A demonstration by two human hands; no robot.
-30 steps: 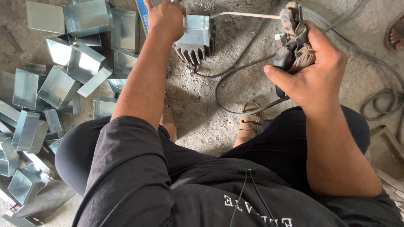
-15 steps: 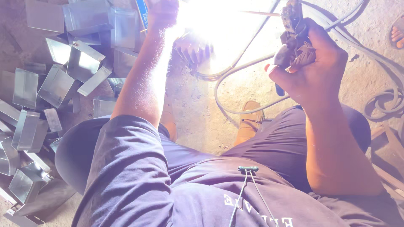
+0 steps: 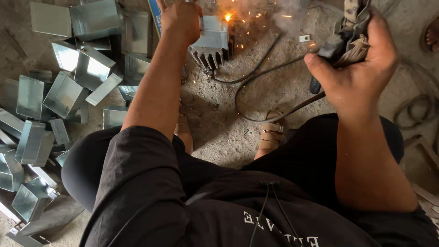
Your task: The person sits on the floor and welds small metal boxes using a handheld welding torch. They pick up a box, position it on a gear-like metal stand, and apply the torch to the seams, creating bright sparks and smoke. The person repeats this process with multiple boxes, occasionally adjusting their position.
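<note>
My left hand reaches forward and rests on a folded sheet-metal box piece that sits on a toothed metal block on the concrete floor. Orange sparks and smoke rise at the piece's top right corner. My right hand is raised at the upper right, gripping a welding electrode holder wrapped in cloth, with its dark cable looping down across the floor. I am squatting, with my knees and sandalled feet below.
Several shiny sheet-metal box pieces lie heaped on the floor at the left. Coiled cables lie at the right edge. Another person's foot shows at the top right.
The bright welding flash of half a second ago has died to a small spark and smoke. My right hand has drawn the holder slightly right; my left hand still holds the piece.
</note>
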